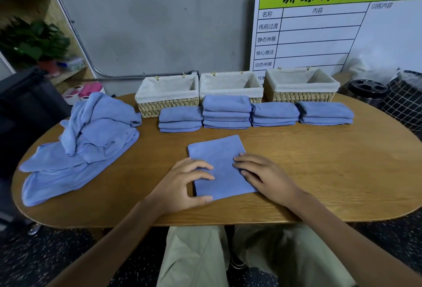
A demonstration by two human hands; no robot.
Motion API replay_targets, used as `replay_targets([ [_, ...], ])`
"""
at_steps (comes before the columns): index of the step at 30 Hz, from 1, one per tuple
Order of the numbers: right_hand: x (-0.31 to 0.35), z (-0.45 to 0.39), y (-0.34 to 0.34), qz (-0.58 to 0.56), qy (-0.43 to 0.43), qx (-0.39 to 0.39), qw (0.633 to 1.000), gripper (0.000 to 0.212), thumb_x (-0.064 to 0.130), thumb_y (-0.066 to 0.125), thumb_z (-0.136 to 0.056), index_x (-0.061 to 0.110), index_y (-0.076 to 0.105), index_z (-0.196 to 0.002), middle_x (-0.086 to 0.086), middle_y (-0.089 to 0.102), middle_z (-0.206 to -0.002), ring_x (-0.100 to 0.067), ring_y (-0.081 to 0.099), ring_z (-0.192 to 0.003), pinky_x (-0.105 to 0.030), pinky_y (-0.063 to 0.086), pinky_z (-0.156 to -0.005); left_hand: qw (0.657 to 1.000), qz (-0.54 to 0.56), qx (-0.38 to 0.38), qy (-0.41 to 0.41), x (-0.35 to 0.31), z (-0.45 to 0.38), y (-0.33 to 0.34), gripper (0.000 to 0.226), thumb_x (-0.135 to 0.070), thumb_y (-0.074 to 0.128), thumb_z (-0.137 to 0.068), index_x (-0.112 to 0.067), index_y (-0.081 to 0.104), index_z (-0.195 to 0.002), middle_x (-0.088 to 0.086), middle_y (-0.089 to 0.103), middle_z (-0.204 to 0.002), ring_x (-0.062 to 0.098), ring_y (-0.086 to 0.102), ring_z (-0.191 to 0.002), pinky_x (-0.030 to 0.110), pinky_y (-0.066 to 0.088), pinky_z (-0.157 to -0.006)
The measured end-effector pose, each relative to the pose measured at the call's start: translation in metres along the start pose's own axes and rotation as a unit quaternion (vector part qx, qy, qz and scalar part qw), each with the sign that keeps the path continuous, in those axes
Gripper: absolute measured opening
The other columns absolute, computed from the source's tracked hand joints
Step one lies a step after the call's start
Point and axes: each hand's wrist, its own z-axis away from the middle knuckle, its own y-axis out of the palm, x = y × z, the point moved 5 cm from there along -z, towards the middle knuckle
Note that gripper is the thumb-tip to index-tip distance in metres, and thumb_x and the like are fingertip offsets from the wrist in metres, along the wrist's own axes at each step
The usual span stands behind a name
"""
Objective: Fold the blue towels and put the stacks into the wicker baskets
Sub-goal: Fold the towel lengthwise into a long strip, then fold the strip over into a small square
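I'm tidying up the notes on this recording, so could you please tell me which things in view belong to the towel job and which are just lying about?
Job: flat towel under both hands; unfolded pile; four folded stacks; three wicker baskets.

Lying about: whiteboard; plant; black bin.

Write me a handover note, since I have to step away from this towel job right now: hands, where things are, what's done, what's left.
Left hand and right hand: both rest on the half-folded towel at the front of the table, fingers bent, thumb at its edge.
Unfolded pile: on the left.
Done: four folded stacks in a row before the three baskets.
Left: finish this towel, fold the pile, put the stacks into the baskets, which show no towels yet.
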Motion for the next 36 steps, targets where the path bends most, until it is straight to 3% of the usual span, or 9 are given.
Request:
replay_targets([
  [3, 0.007, 0.0, -0.001, -0.008, 0.032, 0.04, 0.999, 0.067, 0.066, 0.028, -0.097, 0.022, 0.06, -0.135, 0.008, 0.052, -0.144, -0.006, 0.042, -0.137, -0.034, 0.039, -0.111, 0.996, -0.071, 0.023, 0.04, -0.008, -0.001, 0.005, 0.057, -0.072, 0.065, -0.081, -0.03, 0.066, -0.12, -0.018, 0.052, -0.139, 0.0, 0.039, -0.139, 0.041, 0.016, -0.122],
  [7, 0.012, 0.009, 0.002, 0.076, 0.019, 0.131, 0.988, 0.088, 0.087, 0.029, -0.082, 0.034, 0.036, -0.151, 0.015, 0.027, -0.159, -0.005, 0.021, -0.146, -0.031, 0.023, -0.116, 0.996, -0.061, -0.032, 0.054, -0.01, 0.001, 0.004, 0.029, -0.048, 0.072, -0.085, -0.026, 0.071, -0.104, -0.018, 0.063, -0.122, -0.001, 0.053, -0.125, 0.047, 0.027, -0.118],
  [10, 0.013, 0.01, -0.001, 0.074, -0.004, 0.122, 0.99, 0.082, 0.089, 0.036, -0.08, 0.041, 0.038, -0.147, 0.019, 0.03, -0.155, -0.002, 0.026, -0.143, -0.031, 0.024, -0.113, 0.997, -0.034, -0.062, 0.034, -0.008, 0.001, -0.001, 0.014, -0.034, 0.069, -0.089, -0.023, 0.073, -0.097, -0.018, 0.069, -0.108, -0.002, 0.061, -0.111, 0.043, 0.032, -0.116],
  [17, 0.013, -0.002, -0.009, 0.02, -0.042, -0.05, 0.998, 0.054, 0.072, 0.046, -0.091, 0.024, 0.069, -0.1, 0.015, 0.069, -0.09, -0.001, 0.061, -0.081, -0.032, 0.04, -0.084, 0.964, 0.188, -0.146, -0.119, -0.007, -0.004, -0.013, 0.008, -0.04, 0.057, -0.088, -0.037, 0.062, -0.093, -0.016, 0.069, -0.081, 0.004, 0.065, -0.075, 0.016, 0.045, -0.068],
  [20, 0.006, -0.009, -0.012, -0.034, 0.036, -0.095, 0.994, 0.066, 0.078, 0.038, -0.088, 0.021, 0.07, -0.095, 0.009, 0.067, -0.073, -0.008, 0.053, -0.074, -0.01, 0.032, -0.081, 0.955, 0.221, -0.122, -0.154, 0.0, -0.002, -0.011, 0.043, -0.054, 0.066, -0.079, -0.046, 0.049, -0.118, -0.017, 0.073, -0.097, 0.005, 0.069, -0.091, 0.022, 0.053, -0.075],
  [22, 0.002, -0.016, -0.012, -0.061, 0.084, -0.113, 0.988, 0.068, 0.081, 0.037, -0.086, 0.021, 0.067, -0.09, 0.007, 0.065, -0.07, -0.012, 0.053, -0.072, -0.011, 0.035, -0.075, 0.96, 0.186, -0.126, -0.167, 0.004, -0.001, -0.013, 0.069, -0.059, 0.074, -0.07, -0.055, 0.041, -0.13, -0.023, 0.067, -0.11, 0.003, 0.066, -0.105, 0.028, 0.053, -0.085],
  [26, -0.007, -0.03, -0.008, -0.089, 0.134, -0.161, 0.974, 0.048, 0.074, 0.047, -0.088, 0.028, 0.06, -0.09, 0.013, 0.058, -0.082, -0.008, 0.057, -0.071, -0.036, 0.047, -0.061, 0.956, 0.137, -0.174, -0.194, 0.013, -0.016, -0.017, 0.094, -0.055, 0.084, -0.067, -0.056, 0.027, -0.143, -0.029, 0.062, -0.122, -0.004, 0.059, -0.115, 0.027, 0.051, -0.092],
  [31, -0.011, -0.038, -0.006, -0.121, 0.205, -0.162, 0.958, 0.059, 0.057, 0.066, -0.083, 0.032, 0.05, -0.133, 0.019, 0.053, -0.124, 0.01, 0.049, -0.102, -0.016, 0.039, -0.077, 0.939, 0.127, -0.223, -0.23, 0.024, -0.025, -0.016, 0.1, -0.055, 0.081, -0.074, -0.055, 0.016, -0.149, -0.024, 0.051, -0.143, -0.001, 0.058, -0.12, 0.03, 0.054, -0.093],
  [36, -0.015, -0.047, -0.005, -0.116, 0.222, -0.151, 0.956, 0.078, 0.052, 0.072, -0.082, 0.03, 0.035, -0.147, 0.01, 0.052, -0.137, -0.008, 0.054, -0.113, -0.018, 0.038, -0.077, 0.933, 0.105, -0.216, -0.268, 0.032, -0.033, -0.015, 0.099, -0.059, 0.076, -0.075, -0.056, 0.011, -0.15, -0.019, 0.044, -0.151, 0.008, 0.057, -0.124, 0.033, 0.054, -0.09],
])
